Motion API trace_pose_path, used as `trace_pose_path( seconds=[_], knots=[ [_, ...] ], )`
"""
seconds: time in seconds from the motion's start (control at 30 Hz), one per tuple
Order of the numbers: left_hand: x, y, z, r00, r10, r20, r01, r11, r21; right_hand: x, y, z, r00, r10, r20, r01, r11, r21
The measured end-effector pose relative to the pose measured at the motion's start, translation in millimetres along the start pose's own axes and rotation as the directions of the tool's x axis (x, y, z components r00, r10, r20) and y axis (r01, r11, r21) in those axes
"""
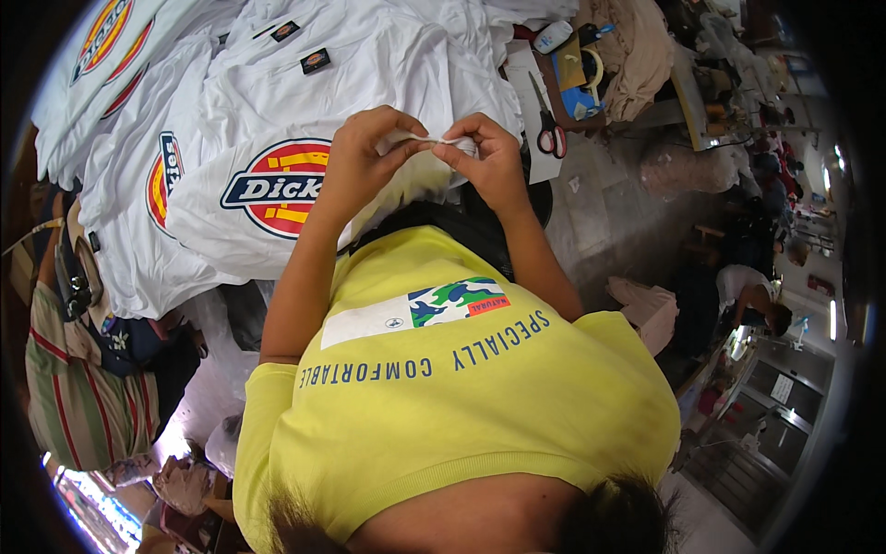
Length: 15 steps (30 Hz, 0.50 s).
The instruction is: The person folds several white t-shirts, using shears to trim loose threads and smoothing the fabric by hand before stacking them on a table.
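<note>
Both my hands meet over the near edge of a heap of white T-shirts. My left hand [377,152] pinches a fold of white cloth between thumb and fingers. Close beside it, my right hand [483,157] pinches the same fold, and the fingertips of both hands nearly touch. The pinched cloth appears to be part of a white T-shirt [198,198] with a large red, yellow and dark blue print, though how it joins is partly hidden by my hands. More white T-shirts [397,55] with small dark neck labels lie spread beyond.
To the right of the shirts lie scissors [550,138] with dark and red handles on a white sheet. Behind them are a roll of tape [593,69] and beige cloth [632,55]. Striped cloth [83,388] hangs at the left. A person [746,295] sits far right.
</note>
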State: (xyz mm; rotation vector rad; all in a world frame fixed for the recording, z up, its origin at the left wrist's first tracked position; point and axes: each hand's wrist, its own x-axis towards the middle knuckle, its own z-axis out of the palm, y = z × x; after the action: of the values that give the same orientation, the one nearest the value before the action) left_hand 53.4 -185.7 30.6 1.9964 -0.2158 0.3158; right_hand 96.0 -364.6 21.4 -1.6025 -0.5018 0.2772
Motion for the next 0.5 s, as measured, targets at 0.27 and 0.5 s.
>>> trace_pose_path(
  seconds=[0.27, 0.5],
  knots=[
    [-12.9, -3.9, 5.2, 0.806, 0.578, -0.127, -0.510, 0.787, 0.347, -10.5, 2.3, -0.9, 0.723, -0.681, 0.116, 0.593, 0.525, -0.611],
    [-17.5, -7.1, 0.0, 0.881, 0.463, -0.097, -0.418, 0.858, 0.298, -8.6, 2.9, -7.3, 0.863, -0.504, 0.043, 0.451, 0.730, -0.513]
  ],
)
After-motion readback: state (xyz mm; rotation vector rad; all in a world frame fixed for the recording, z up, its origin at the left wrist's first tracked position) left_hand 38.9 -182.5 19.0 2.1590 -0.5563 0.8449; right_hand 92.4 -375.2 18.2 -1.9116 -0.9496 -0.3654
